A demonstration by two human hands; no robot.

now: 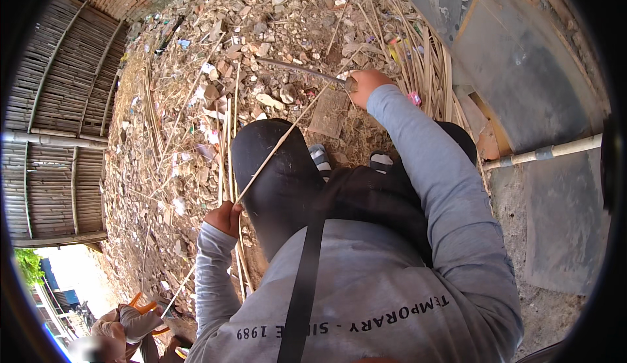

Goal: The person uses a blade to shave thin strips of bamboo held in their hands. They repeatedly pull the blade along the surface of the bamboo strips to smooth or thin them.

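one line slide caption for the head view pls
Left hand grips a thin strip, right hand a long-bladed knife, over rubble-strewn ground.

Grey long-sleeved shirt (379, 252), dark lettering (406, 315), black strap (305, 278), black trousers (268, 160), dark-and-light sandals (319, 155)

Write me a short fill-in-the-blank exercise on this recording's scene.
1. The person's ____ hand grips a knife.
2. The left hand holds a thin stick, which crosses in front of the ____ knee.
3. In the picture, a bundle of strips lies to the ____ of the knife.
4. A slatted wall stands on the picture's ____ side.

Missing words: right; left; right; left.
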